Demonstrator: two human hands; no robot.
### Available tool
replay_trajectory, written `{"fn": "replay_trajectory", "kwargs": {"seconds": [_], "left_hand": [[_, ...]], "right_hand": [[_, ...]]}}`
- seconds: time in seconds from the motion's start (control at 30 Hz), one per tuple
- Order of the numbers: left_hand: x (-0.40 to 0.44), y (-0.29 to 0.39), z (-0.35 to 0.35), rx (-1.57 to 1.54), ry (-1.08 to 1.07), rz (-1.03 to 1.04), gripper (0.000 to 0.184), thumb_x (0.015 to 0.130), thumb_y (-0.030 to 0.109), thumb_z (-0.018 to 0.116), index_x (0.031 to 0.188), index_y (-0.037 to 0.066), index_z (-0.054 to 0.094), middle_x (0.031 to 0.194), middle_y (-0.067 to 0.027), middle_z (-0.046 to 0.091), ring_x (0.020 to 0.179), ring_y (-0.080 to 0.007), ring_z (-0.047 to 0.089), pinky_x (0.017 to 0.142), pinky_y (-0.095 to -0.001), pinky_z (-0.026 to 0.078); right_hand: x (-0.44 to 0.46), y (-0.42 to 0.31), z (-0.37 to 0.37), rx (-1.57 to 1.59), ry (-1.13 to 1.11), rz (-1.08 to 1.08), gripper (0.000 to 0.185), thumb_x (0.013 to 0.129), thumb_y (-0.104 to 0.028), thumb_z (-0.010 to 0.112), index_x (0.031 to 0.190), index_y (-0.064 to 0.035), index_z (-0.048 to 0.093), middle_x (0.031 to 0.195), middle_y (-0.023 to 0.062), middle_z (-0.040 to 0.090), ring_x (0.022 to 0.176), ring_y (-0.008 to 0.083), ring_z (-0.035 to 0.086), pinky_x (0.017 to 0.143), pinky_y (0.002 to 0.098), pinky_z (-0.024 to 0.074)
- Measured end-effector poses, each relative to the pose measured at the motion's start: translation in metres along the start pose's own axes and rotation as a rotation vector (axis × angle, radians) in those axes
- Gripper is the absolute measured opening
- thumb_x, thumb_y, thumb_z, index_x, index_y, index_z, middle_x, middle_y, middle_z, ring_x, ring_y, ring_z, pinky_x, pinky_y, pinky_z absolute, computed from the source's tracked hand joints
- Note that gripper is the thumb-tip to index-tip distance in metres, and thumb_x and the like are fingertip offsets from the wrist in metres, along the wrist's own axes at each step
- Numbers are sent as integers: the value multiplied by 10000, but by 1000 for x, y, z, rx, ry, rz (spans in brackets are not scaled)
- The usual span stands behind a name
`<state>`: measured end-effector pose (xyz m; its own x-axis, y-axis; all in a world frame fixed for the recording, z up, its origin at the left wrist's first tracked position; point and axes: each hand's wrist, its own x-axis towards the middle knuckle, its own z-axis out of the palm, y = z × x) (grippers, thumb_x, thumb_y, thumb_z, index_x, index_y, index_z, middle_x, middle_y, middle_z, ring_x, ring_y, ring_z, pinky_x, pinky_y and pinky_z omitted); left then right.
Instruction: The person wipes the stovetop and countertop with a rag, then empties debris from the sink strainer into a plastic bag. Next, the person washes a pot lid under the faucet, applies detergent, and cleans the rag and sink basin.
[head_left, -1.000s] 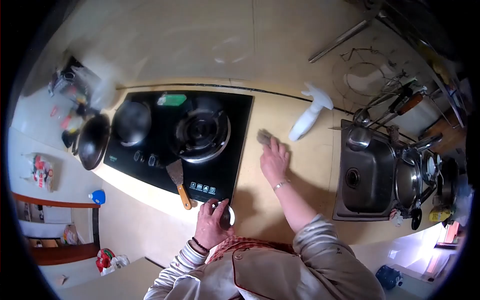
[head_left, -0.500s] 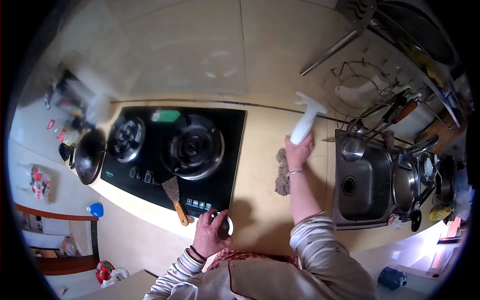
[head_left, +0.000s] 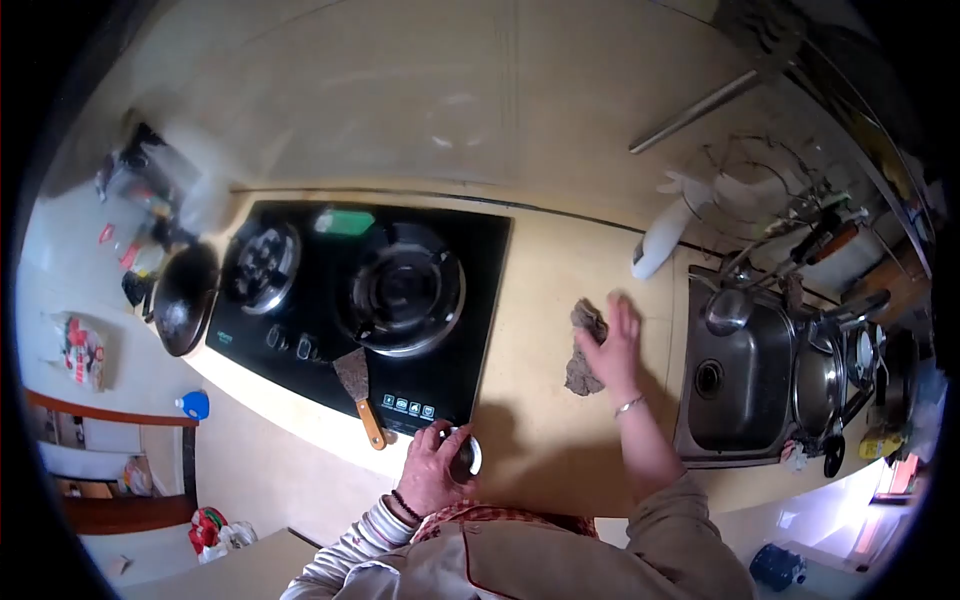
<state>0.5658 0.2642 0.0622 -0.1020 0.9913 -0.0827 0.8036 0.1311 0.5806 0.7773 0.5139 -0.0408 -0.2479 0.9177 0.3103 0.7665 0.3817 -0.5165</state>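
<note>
Right hand (head_left: 615,350), fingers spread, at brown cloth (head_left: 583,376) right of cooktop (head_left: 482,290); contact unclear. Left hand (head_left: 432,470) curled around dark round object (head_left: 463,460) at cooktop's near right corner. Gathering whole limp cloth under palm likely surest. Spray bottle (head_left: 660,240) right of cooktop, sink (head_left: 740,425) farther right. Scraper (head_left: 364,400) juts over cooktop's front edge, easily knocked.

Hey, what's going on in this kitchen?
Someone's left hand holds a dark, white-rimmed round thing by the front of the stove. The right hand is open at a crumpled rag on the counter; whether it touches is unclear. A spray bottle is near the wall, and a scraper lies across the stove's front edge.
</note>
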Motion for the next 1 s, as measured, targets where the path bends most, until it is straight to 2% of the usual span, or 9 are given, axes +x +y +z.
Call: {"fn": "replay_trajectory", "kwargs": {"seconds": [0.1, 0.17, 0.2, 0.3, 0.43, 0.6, 0.67, 0.77, 1.0], "left_hand": [[1, -5, -2, -20, -25, 3, 726, 535, 194, 739, 1214, 107, 499, 1148, -201, 462, 989, -357, 476, 854, -420, 437], [1, -9, -1, -18, -16, -6, 734, 529, 189, 740, 1218, 117, 496, 1147, -202, 460, 989, -361, 475, 851, -421, 438], [-1, -10, -2, -31, -16, -6, 743, 528, 189, 744, 1223, 121, 491, 1149, -202, 457, 993, -364, 473, 851, -422, 439], [-5, -14, -7, -94, -39, -12, 795, 515, 205, 773, 1247, 131, 472, 1154, -201, 445, 1015, -376, 470, 856, -424, 443], [-10, -31, -3, -201, -27, 12, 775, 535, 200, 784, 1242, 114, 480, 1149, -193, 450, 1016, -353, 482, 851, -400, 448], [-9, -42, -7, -252, -43, -26, 789, 551, 259, 795, 1262, 132, 479, 1163, -177, 451, 1008, -316, 483, 856, -385, 437], [-9, -47, -8, -316, -52, -69, 784, 552, 226, 768, 1270, 138, 467, 1152, -194, 436, 1016, -342, 472, 878, -415, 418], [-10, -53, -6, -321, -39, -90, 779, 552, 222, 765, 1269, 140, 469, 1153, -194, 436, 1019, -340, 473, 884, -410, 417], [-6, -44, -20, -313, 20, -45, 739, 542, 200, 740, 1234, 108, 498, 1124, -205, 458, 993, -344, 486, 869, -411, 416]], "right_hand": [[-2, -11, 20, -48, -89, -145, 478, 771, -267, 625, 1181, -53, 504, 1214, 163, 488, 1107, 350, 438, 951, 431, 351], [19, -6, 29, 88, -148, -16, 271, 770, -155, 602, 1016, -42, 584, 1070, 153, 566, 992, 328, 516, 884, 408, 406], [31, -6, 35, 42, -62, -113, 163, 766, -87, 582, 923, -43, 598, 946, 138, 601, 898, 321, 557, 804, 398, 448], [74, -22, 43, 109, -82, -123, 172, 764, -82, 590, 931, -48, 607, 940, 148, 600, 878, 334, 559, 770, 409, 468], [167, -108, 65, 128, -24, -506, 226, 754, -67, 592, 980, -62, 601, 1048, 146, 557, 995, 326, 502, 827, 398, 449], [240, -193, 184, 135, -96, -845, 265, 791, -162, 576, 1049, -107, 582, 1175, 97, 505, 1117, 301, 439, 919, 398, 390], [247, -200, 231, -293, -291, -1199, 286, 815, -266, 552, 1072, -144, 579, 1193, 41, 507, 1140, 254, 436, 942, 408, 359], [243, -194, 273, -146, -290, -1029, 314, 829, -337, 525, 1088, -168, 577, 1194, -4, 516, 1139, 211, 441, 943, 414, 342], [219, -112, 166, -232, -449, -708, 306, 884, -278, 446, 1138, -148, 558, 1215, -8, 530, 1125, 217, 459, 936, 424, 335]]}}
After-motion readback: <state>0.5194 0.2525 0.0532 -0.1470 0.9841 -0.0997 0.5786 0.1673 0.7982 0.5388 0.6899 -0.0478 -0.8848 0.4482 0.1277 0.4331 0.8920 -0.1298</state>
